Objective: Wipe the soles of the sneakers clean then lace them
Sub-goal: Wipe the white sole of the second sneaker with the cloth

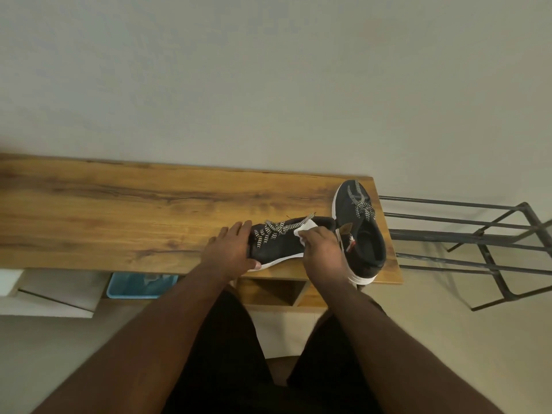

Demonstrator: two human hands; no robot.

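Shoe (277,245) lies sideways across the bench (119,210), left hand (231,252) gripping its toe, right hand (324,252) pinching a cloth (304,233) at its heel end.

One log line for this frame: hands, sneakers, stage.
left hand: grips near sneaker toe | right hand: holds wipe | far sneaker: on table | stage: wiping

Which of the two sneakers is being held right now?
The left sneaker, lying across the table's front edge: the left hand grips its toe, the right hand presses a white cloth on it. The right sneaker stands untouched.
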